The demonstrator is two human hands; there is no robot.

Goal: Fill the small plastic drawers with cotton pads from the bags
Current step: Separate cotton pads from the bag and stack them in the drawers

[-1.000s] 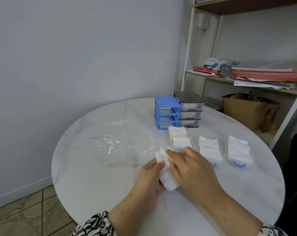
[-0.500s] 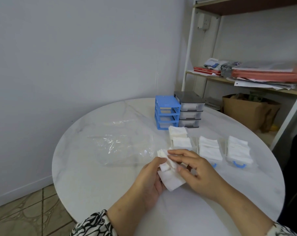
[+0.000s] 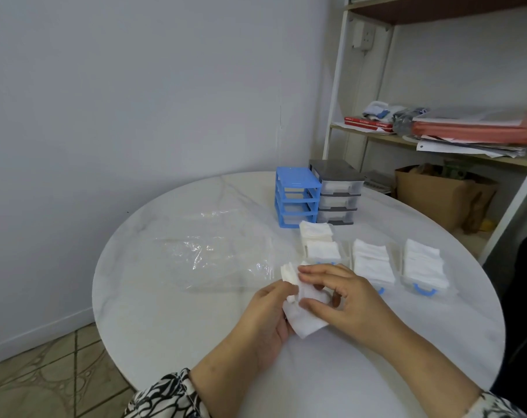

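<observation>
Frame centre: left hand (image 3: 263,316) and right hand (image 3: 343,297) together, pinching cotton pads (image 3: 304,315), squaring stack, likely for nearest drawer (image 3: 322,251).

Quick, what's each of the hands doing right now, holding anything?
Left hand: holds a stack of cotton pads from below.
Right hand: pinches the top pads of that same stack.

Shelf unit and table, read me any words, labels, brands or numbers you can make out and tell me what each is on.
No text can be read.
Red book on the shelf: pale marks along its edge, too blurred to read.
Stacked papers beside it: no print legible.
Blue drawer frame, grey drawer unit, plastic bag, cotton pads: no lettering visible.
</observation>
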